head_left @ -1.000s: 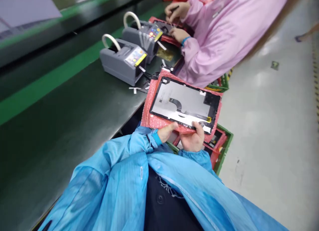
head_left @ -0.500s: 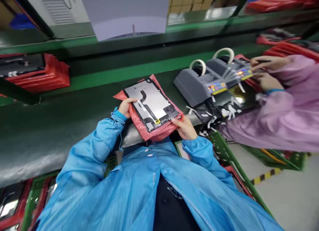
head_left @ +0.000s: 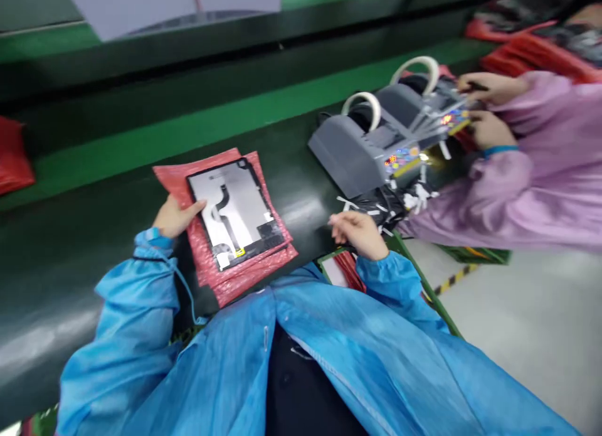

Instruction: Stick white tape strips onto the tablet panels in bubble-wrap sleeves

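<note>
A tablet screen panel [head_left: 237,204], its silver back up with a dark flex cable and a yellow-marked connector, lies on red bubble-wrap bags [head_left: 235,288] at the bench edge in front of me. My left hand [head_left: 176,216] grips the left side, thumb on the panel's edge and fingers hidden against the wrap. To the right, apart from the panel, my right hand [head_left: 360,232] hangs over the bench edge with fingers loosely curled and nothing visible in them.
Two grey tape dispensers [head_left: 362,154] with white tape rolls stand right of the panel. White tape scraps [head_left: 416,197] lie before them. A co-worker's hands [head_left: 491,128] are beyond. A green crate [head_left: 407,263] sits below the bench [head_left: 301,204]; a red bag pile [head_left: 14,157] lies far left.
My right hand has let go of the panel and moved off to its right. Panel and wrap have come down onto the bench, further left in view; the view has also shifted.
</note>
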Demonstrator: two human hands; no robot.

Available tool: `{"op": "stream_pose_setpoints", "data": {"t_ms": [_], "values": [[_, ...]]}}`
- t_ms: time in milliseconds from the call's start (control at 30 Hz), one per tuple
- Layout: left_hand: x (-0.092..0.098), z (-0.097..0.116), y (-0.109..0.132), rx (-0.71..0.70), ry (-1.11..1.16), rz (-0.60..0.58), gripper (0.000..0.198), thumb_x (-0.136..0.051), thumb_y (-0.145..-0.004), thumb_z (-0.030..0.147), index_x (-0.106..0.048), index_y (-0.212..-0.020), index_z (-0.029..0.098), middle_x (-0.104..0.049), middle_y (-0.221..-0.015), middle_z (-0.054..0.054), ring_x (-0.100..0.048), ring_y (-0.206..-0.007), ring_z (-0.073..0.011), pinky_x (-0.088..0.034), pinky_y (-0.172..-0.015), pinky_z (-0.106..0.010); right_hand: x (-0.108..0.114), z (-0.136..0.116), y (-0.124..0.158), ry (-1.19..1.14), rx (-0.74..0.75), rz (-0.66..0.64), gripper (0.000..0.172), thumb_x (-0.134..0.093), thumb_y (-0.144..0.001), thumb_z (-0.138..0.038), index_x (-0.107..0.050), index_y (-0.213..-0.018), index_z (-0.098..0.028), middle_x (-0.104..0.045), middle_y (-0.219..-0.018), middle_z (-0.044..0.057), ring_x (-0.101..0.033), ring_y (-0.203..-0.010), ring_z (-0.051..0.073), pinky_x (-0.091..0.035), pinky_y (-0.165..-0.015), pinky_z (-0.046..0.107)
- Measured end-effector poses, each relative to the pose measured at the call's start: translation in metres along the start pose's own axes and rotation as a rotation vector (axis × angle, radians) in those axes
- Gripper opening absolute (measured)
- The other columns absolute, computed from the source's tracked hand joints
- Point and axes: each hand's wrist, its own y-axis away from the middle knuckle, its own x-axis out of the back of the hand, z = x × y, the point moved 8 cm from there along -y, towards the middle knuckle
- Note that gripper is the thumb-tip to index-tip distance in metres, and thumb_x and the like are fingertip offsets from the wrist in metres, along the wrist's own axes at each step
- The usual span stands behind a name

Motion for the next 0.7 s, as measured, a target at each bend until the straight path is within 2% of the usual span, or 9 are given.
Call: {"op": "stream_pose_setpoints", "data": {"t_ms": [100, 167, 233, 300, 400, 467, 567, 633, 700], "values": [[0.026, -0.025, 0.008, 0.331, -0.245, 0.12, 0.094, -0.06, -0.075, 0.069, -0.053, -0.142, 0.003, -0.073, -0.119, -0.027, -0.068, -0.113, -0.0466, -0.055, -0.096, -0.06, 0.089, -0.004, 0.001, -0.245, 0.13, 0.566, 0.045, -0.079, -0.07, -0.06, -0.062, -0.073, -0.018, -0.059, -0.054, -0.004, -0.053, -0.043, 0.005, -0.039, -0.04, 0.015], [0.047, -0.029, 0.016, 0.346, -0.337, 0.29, 0.099, -0.057, -0.076, 0.067, -0.045, -0.149, 0.001, -0.075, -0.108, -0.026, -0.068, -0.108, -0.0495, -0.054, -0.091, -0.065, 0.115, -0.004, -0.008, -0.339, 0.134, 0.673, 0.04, -0.073, -0.081, -0.056, -0.06, -0.077, -0.018, -0.062, -0.061, -0.002, -0.056, -0.048, 0.006, -0.04, -0.042, 0.015], [0.057, -0.018, 0.022, 0.14, -0.345, 0.422, 0.083, -0.054, -0.078, 0.06, -0.056, -0.14, 0.005, -0.075, -0.098, -0.021, -0.068, -0.1, -0.0443, -0.054, -0.091, -0.062, 0.122, -0.008, -0.021, -0.356, 0.125, 0.662, 0.035, -0.069, -0.086, -0.05, -0.057, -0.074, -0.019, -0.062, -0.063, -0.001, -0.056, -0.049, 0.007, -0.041, -0.043, 0.015], [0.056, 0.001, 0.029, -0.149, -0.339, 0.485, 0.061, -0.052, -0.083, 0.057, -0.071, -0.118, 0.011, -0.073, -0.092, -0.017, -0.067, -0.093, -0.0363, -0.054, -0.092, -0.056, 0.123, -0.016, -0.023, -0.318, 0.156, 0.696, 0.033, -0.07, -0.086, -0.041, -0.054, -0.068, -0.019, -0.058, -0.06, -0.002, -0.053, -0.048, 0.008, -0.039, -0.044, 0.017], [0.042, 0.031, 0.039, -0.544, -0.34, 0.466, 0.047, -0.049, -0.093, 0.055, -0.075, -0.097, 0.017, -0.075, -0.098, -0.015, -0.066, -0.096, -0.0297, -0.051, -0.096, -0.052, 0.119, -0.041, 0.005, -0.189, 0.399, 0.915, 0.028, -0.073, -0.08, -0.036, -0.055, -0.061, -0.023, -0.053, -0.054, -0.002, -0.047, -0.048, 0.011, -0.036, -0.044, 0.023], [0.023, 0.045, 0.036, -0.74, -0.32, 0.334, 0.04, -0.047, -0.099, 0.049, -0.076, -0.099, 0.021, -0.077, -0.107, -0.011, -0.065, -0.106, -0.029, -0.047, -0.102, -0.054, 0.096, -0.063, 0.021, -0.074, 0.603, 0.903, 0.023, -0.074, -0.078, -0.04, -0.06, -0.066, -0.026, -0.057, -0.058, 0.0, -0.049, -0.052, 0.015, -0.038, -0.048, 0.027], [-0.009, 0.048, 0.023, -0.916, -0.294, 0.075, 0.036, -0.046, -0.103, 0.043, -0.074, -0.116, 0.025, -0.075, -0.125, -0.008, -0.057, -0.128, -0.0299, -0.042, -0.112, -0.058, 0.017, -0.088, 0.004, 0.12, 0.655, 0.443, 0.025, -0.072, -0.083, -0.045, -0.065, -0.073, -0.024, -0.062, -0.064, 0.001, -0.052, -0.055, 0.014, -0.041, -0.053, 0.028], [-0.025, 0.042, 0.016, -0.966, -0.298, -0.008, 0.039, -0.047, -0.103, 0.047, -0.071, -0.125, 0.025, -0.072, -0.132, -0.009, -0.049, -0.138, -0.0333, -0.033, -0.118, -0.064, -0.053, -0.098, -0.017, 0.236, 0.625, 0.115, 0.028, -0.068, -0.086, -0.046, -0.063, -0.074, -0.021, -0.06, -0.064, 0.001, -0.051, -0.056, 0.013, -0.043, -0.057, 0.028], [-0.036, 0.033, 0.012, -0.972, -0.315, -0.035, 0.046, -0.05, -0.101, 0.055, -0.068, -0.132, 0.026, -0.068, -0.139, -0.009, -0.044, -0.143, -0.0364, -0.023, -0.122, -0.07, -0.116, -0.106, -0.039, 0.343, 0.614, -0.108, 0.025, -0.065, -0.088, -0.042, -0.061, -0.075, -0.02, -0.059, -0.065, 0.0, -0.052, -0.06, 0.013, -0.044, -0.062, 0.028]]}}
